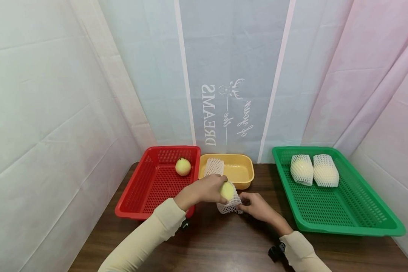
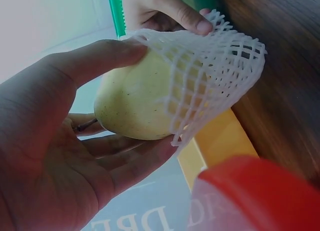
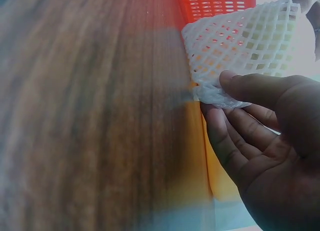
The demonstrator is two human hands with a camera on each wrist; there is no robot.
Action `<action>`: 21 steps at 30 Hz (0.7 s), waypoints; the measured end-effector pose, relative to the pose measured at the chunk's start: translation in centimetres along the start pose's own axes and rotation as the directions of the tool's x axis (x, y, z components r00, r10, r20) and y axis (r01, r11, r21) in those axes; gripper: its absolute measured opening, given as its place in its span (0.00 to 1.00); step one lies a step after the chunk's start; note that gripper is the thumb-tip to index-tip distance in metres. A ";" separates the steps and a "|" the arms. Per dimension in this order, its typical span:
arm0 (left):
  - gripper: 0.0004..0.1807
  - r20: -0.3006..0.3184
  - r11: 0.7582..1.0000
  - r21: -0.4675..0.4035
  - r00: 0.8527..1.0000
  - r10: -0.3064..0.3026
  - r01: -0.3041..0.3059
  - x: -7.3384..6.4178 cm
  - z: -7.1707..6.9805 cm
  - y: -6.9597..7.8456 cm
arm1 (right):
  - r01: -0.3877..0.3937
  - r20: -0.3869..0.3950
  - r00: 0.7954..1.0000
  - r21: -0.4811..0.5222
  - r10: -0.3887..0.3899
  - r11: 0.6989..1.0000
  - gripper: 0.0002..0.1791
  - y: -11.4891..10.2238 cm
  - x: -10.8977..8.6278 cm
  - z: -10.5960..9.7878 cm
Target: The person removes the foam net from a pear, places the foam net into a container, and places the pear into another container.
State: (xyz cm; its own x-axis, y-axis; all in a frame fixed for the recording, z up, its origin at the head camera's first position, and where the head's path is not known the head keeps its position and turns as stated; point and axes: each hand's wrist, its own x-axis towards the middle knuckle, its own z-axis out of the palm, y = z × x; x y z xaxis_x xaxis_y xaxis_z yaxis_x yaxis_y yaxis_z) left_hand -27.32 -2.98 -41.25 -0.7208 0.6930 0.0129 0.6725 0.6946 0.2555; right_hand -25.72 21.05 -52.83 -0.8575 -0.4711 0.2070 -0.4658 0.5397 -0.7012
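Note:
My left hand [image 1: 210,189] grips a pale yellow-green pear [image 2: 132,98] by its stem end, thumb on one side and fingers on the other. The pear's far end sits inside a white foam net sleeve [image 2: 220,66], its stem half bare. Opposite, my right hand [image 1: 258,207] pinches the edge of the net [image 3: 220,93] between thumb and fingers. Both hands are above the dark wooden table, in front of the yellow tub [image 1: 241,174].
To the left, a red basket [image 1: 149,192] holds one bare pear [image 1: 183,167]. A folded foam net [image 1: 214,166] lies in the yellow tub. On the right, a green basket [image 1: 326,206] contains two pears in nets [image 1: 302,170]. A printed curtain [image 1: 231,56] hangs behind.

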 end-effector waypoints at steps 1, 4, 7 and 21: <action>0.27 -0.001 1.000 0.001 1.000 -0.001 0.001 0.0 -0.1 0.0 | -0.004 0.000 1.000 0.002 0.004 1.000 0.04 0.0 0.0 0.0; 0.27 -0.004 1.000 -0.004 1.000 -0.002 0.002 -0.1 -0.3 0.1 | -0.018 0.009 1.000 0.018 0.018 1.000 0.05 -0.1 -0.1 0.0; 0.28 -0.009 1.000 -0.003 1.000 -0.005 0.004 -0.2 -0.5 0.2 | -0.038 0.015 0.999 0.027 0.037 0.999 0.05 -0.2 -0.1 0.0; 0.31 -0.010 1.000 0.004 1.000 -0.024 0.024 -0.5 -1.3 0.1 | -0.043 0.016 0.999 0.011 0.043 0.999 0.06 0.1 -0.2 0.1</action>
State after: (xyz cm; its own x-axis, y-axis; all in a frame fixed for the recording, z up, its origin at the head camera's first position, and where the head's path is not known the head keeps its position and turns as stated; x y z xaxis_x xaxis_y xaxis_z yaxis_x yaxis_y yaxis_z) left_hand -27.16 -3.52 -39.98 -0.7385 0.6741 0.0159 0.6553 0.7120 0.2523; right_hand -25.57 21.14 -52.95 -0.8732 -0.4583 0.1656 -0.4256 0.5518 -0.7172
